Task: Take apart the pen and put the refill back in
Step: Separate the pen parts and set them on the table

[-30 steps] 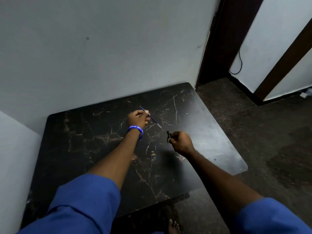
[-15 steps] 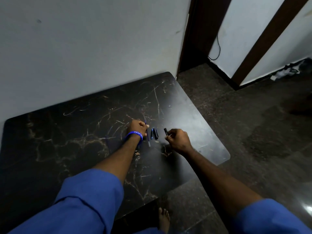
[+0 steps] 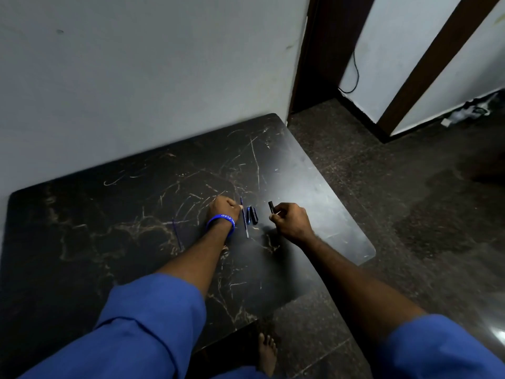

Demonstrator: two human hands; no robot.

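Head view, mid-frame on the dark table (image 3: 314, 187): the refill (image 3: 244, 218) is pinched in the left hand (image 3: 224, 207), the barrel piece (image 3: 271, 207) clamped in the right hand (image 3: 289, 221), two loose pen parts (image 3: 252, 215) lie between; the tip should be lined up squarely before being slid in.

Person: worn items, head view.
Loose blue sleeves (image 3: 153, 318) on both arms; blue wristband (image 3: 220, 220), white lettering, left wrist; foot (image 3: 267, 351) bare.
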